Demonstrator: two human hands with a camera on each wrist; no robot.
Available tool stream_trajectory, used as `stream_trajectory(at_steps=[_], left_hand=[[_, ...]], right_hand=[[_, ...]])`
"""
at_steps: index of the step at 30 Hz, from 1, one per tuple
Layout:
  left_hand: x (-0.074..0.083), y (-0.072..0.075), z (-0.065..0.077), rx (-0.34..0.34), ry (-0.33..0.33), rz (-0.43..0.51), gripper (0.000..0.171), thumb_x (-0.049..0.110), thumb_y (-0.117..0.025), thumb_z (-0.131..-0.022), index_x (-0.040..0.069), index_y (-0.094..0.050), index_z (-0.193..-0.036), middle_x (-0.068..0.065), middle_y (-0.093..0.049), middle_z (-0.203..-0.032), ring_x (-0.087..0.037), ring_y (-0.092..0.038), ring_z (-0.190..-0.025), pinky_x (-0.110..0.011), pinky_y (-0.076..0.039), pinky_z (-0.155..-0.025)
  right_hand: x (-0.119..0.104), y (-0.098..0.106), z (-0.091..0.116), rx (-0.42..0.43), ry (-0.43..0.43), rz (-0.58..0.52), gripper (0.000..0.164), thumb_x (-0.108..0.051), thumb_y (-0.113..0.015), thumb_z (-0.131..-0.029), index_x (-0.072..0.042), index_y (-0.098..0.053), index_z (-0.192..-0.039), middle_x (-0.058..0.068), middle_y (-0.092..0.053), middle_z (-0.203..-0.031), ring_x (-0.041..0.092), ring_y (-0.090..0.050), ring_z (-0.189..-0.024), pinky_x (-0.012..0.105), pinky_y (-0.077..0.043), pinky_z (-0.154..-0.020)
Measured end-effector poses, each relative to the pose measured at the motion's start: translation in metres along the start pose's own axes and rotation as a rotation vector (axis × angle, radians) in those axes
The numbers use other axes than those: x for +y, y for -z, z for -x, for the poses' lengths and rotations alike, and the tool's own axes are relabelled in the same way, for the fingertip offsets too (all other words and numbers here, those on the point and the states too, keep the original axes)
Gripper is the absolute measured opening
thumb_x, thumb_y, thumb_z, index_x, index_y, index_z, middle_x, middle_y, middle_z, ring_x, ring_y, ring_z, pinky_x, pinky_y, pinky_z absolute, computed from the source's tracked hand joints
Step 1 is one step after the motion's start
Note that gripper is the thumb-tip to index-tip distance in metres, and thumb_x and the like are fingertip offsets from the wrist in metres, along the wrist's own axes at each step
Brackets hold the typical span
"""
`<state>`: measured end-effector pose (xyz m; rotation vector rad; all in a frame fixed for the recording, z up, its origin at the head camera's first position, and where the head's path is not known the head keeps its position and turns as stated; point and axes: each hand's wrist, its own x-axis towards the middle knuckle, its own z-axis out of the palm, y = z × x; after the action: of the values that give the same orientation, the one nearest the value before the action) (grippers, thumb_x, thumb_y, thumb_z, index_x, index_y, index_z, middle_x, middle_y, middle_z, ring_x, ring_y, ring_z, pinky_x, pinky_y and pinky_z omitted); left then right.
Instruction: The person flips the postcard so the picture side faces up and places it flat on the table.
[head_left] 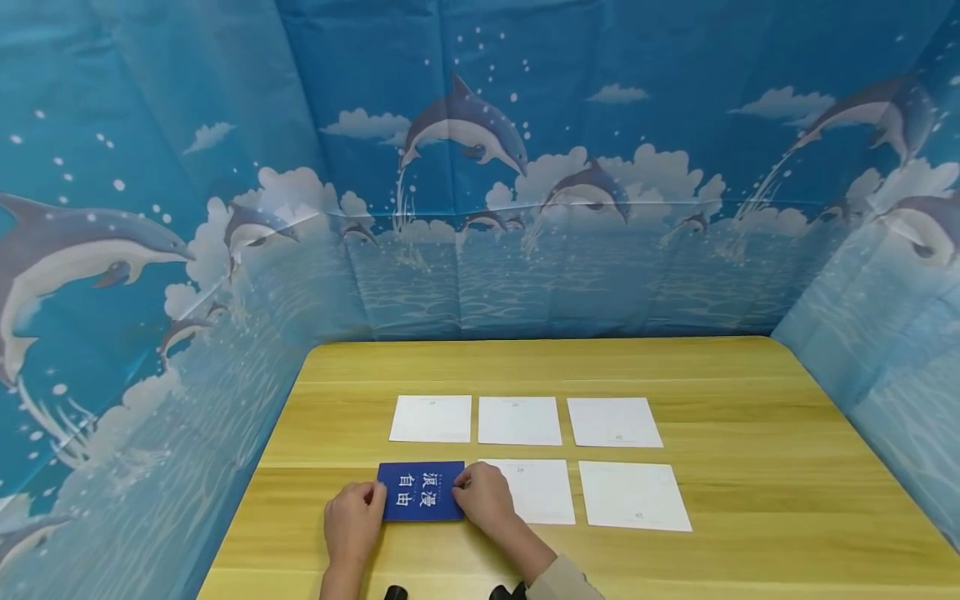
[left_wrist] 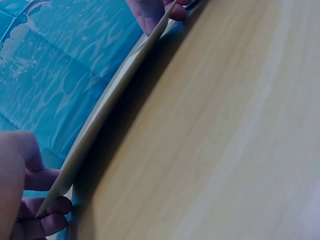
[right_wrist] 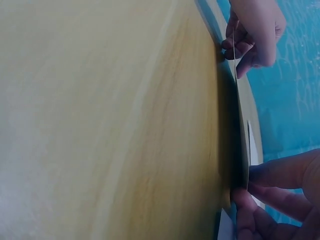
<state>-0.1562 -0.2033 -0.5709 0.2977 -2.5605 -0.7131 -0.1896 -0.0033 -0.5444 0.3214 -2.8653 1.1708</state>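
Observation:
A blue postcard (head_left: 422, 492) with white characters, turned sideways, is stretched between both hands at the front left of the white cards. My left hand (head_left: 352, 521) pinches its left edge between thumb and fingers. At the opposite edge, my right hand (head_left: 483, 497) pinches it the same way and overlaps the corner of a white card (head_left: 542, 492). From the left wrist, the postcard (left_wrist: 116, 107) appears edge-on, with a dark shadow on the wood beneath. Fingers show on both its faces in the right wrist view, where the right hand (right_wrist: 280, 200) is nearest.
Behind the blue postcard lies a back row of white cards (head_left: 519, 421), laid side by side. Another white card (head_left: 634, 496) lies to the right in the front row. The yellow wooden table (head_left: 787, 467) is bordered by a dolphin-print curtain (head_left: 600, 275). Two dark objects (head_left: 396, 592) show at the bottom edge.

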Motion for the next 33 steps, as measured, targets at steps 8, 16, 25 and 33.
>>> stream_trajectory(at_steps=[8, 16, 25, 33], left_hand=[[0.003, 0.0, 0.001, -0.015, 0.042, -0.043, 0.022, 0.018, -0.059, -0.083, 0.002, -0.072, -0.076, -0.007, -0.064, -0.069, -0.027, -0.061, -0.069, -0.046, -0.042, -0.068], [0.005, -0.001, 0.001, 0.016, 0.033, -0.06, 0.021, 0.018, -0.059, -0.081, 0.006, -0.072, -0.069, -0.005, -0.062, -0.065, -0.025, -0.06, -0.066, -0.044, -0.041, -0.062], [0.008, 0.001, 0.0, -0.038, 0.083, -0.075, 0.023, 0.02, -0.058, -0.082, 0.006, -0.073, -0.072, -0.007, -0.062, -0.069, -0.029, -0.061, -0.071, -0.046, -0.04, -0.065], [0.012, 0.005, -0.003, -0.092, 0.141, -0.066, 0.024, 0.021, -0.056, -0.083, 0.005, -0.072, -0.074, -0.008, -0.062, -0.07, -0.032, -0.06, -0.073, -0.047, -0.039, -0.064]], right_hand=[[-0.002, -0.002, 0.002, 0.0, -0.004, -0.007, 0.004, -0.006, -0.072, -0.072, -0.004, -0.07, -0.072, 0.003, -0.065, -0.07, 0.012, -0.058, -0.061, 0.026, -0.046, -0.053], [-0.003, -0.003, 0.002, -0.006, -0.035, 0.002, 0.004, -0.007, -0.073, -0.073, -0.006, -0.07, -0.072, 0.002, -0.065, -0.07, 0.012, -0.059, -0.063, 0.027, -0.046, -0.054], [-0.004, -0.003, 0.0, -0.003, -0.026, 0.029, 0.005, -0.005, -0.072, -0.072, -0.006, -0.068, -0.07, 0.002, -0.064, -0.069, 0.015, -0.059, -0.063, 0.029, -0.047, -0.055], [-0.006, -0.002, 0.0, -0.003, -0.029, 0.022, 0.006, -0.003, -0.069, -0.072, -0.007, -0.069, -0.067, 0.002, -0.064, -0.067, 0.014, -0.058, -0.06, 0.028, -0.047, -0.053]])
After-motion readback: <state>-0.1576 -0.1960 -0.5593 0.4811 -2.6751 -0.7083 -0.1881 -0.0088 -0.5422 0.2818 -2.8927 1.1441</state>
